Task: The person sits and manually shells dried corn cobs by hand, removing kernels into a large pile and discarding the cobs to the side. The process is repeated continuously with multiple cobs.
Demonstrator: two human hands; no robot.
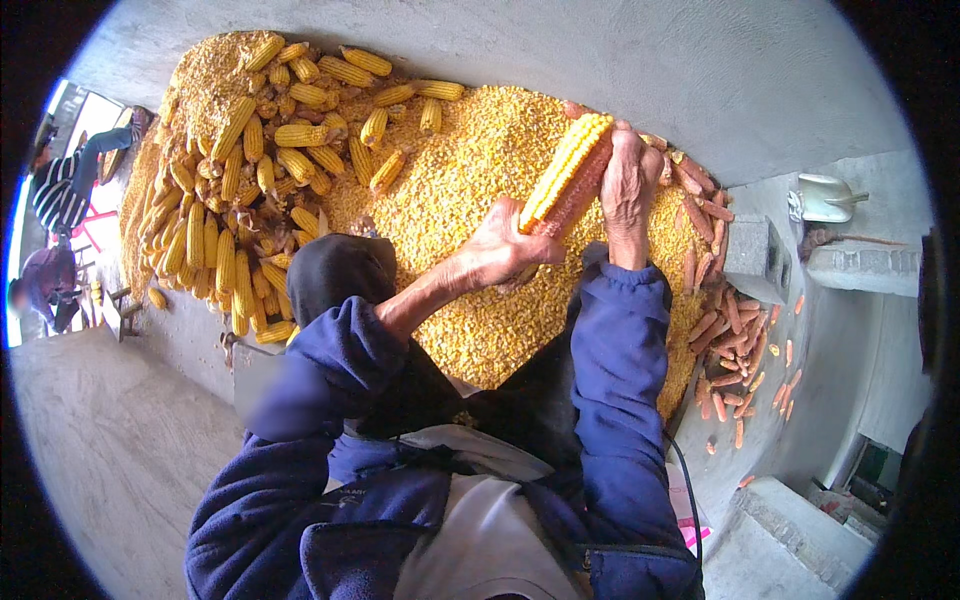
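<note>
An ear of corn (568,172) is held tilted over the heap of loose kernels (480,157). Yellow kernels cover its left side, while its right side is bare reddish cob. My left hand (510,244) grips the lower end, and my right hand (631,176) is closed around the upper end. Whole ears of corn (300,135) lie piled to the left of the kernels. Bare reddish cobs (739,330) are scattered along the right edge of the heap.
A concrete wall (675,67) runs behind the heap. At the right are a hollow concrete block (754,255) and a metal scoop (825,199). A person in a striped top (60,187) and another bent person (49,281) are at the far left.
</note>
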